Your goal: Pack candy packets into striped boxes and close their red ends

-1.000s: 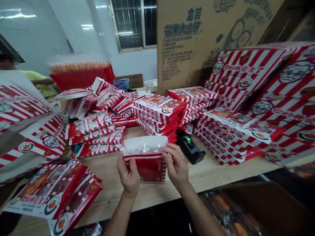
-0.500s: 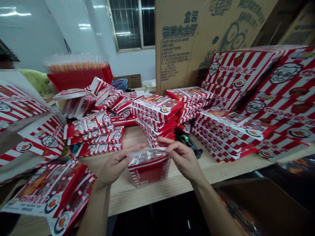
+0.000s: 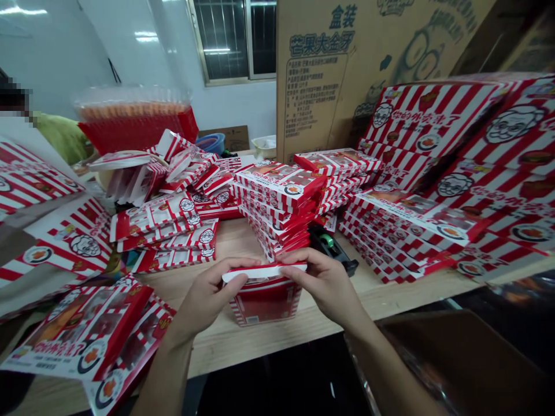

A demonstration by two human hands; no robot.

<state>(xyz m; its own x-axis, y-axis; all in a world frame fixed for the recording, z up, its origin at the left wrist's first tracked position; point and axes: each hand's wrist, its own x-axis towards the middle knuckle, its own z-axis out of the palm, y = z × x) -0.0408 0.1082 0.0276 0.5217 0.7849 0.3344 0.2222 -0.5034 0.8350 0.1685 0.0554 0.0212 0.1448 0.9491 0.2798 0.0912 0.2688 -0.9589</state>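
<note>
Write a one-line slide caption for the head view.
The left hand and right hand hold the top flap of a red-striped box on a wooden table, between stacks of similar boxes.

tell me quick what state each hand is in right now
Left hand: closed on the left top end of the red-and-white striped box.
Right hand: closed on the right top end of the same box.

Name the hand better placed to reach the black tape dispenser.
Right hand, probably: the black tape dispenser lies just behind it; the left hand holds the red-and-white striped box farther off.
</note>
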